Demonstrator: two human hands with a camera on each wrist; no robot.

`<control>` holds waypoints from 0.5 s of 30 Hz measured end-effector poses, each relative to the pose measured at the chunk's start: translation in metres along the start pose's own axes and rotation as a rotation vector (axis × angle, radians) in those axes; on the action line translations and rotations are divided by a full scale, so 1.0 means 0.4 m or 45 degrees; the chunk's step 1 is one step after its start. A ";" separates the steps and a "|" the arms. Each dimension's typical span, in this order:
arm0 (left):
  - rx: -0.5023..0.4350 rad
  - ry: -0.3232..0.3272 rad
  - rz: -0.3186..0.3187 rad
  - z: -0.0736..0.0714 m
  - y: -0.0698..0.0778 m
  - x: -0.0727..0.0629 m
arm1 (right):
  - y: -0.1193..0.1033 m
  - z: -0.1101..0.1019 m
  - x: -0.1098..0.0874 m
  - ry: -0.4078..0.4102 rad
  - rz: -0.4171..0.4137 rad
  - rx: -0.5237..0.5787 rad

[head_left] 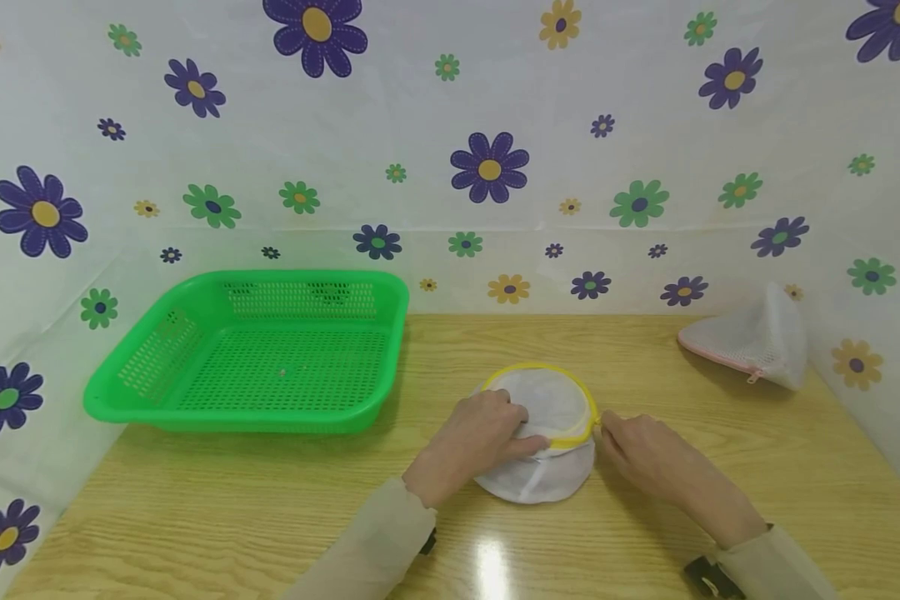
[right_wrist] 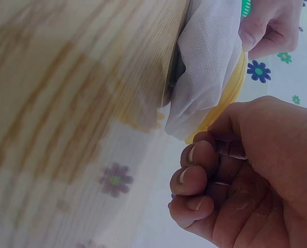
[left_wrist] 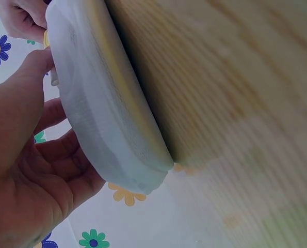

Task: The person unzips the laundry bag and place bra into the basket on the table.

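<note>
A round white mesh laundry bag (head_left: 551, 396) with a yellow zipper round its top lies on the wooden table. My left hand (head_left: 483, 429) grips its left side, thumb at the yellow zipper edge. In the left wrist view, the left fingers (left_wrist: 73, 160) lie against the white mesh wall (left_wrist: 86, 113). At the bag's right edge, my right hand (head_left: 648, 450) pinches the zipper pull (head_left: 597, 422) between thumb and curled index finger. The other right fingers (right_wrist: 192, 181) are curled in, and the pull itself is hidden in the right wrist view.
A green plastic basket (head_left: 401, 333) with perforated walls stands at the left, a few tiny bits on its bottom. Back right, a second white mesh bag (head_left: 757, 342) with a pink zipper leans near the flower-patterned sheet (head_left: 420, 108) that surrounds the table (head_left: 232, 508).
</note>
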State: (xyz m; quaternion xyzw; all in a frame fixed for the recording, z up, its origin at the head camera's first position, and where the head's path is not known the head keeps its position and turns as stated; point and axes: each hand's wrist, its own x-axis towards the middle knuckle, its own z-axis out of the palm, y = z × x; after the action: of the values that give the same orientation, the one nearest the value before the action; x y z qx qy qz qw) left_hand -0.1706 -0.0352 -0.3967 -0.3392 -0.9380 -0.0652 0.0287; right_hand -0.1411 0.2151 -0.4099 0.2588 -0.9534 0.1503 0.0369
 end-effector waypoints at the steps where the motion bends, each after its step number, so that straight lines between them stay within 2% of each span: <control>1: 0.002 -0.001 -0.001 0.001 0.000 0.000 | 0.000 0.000 0.000 -0.005 0.001 0.000; 15: 0.016 0.021 -0.008 0.003 0.003 -0.001 | -0.003 -0.002 0.001 -0.030 0.019 -0.008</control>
State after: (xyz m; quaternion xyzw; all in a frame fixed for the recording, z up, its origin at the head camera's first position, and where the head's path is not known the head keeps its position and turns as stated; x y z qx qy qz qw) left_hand -0.1693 -0.0344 -0.3977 -0.3355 -0.9392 -0.0624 0.0385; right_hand -0.1406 0.2141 -0.4089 0.2535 -0.9562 0.1444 0.0252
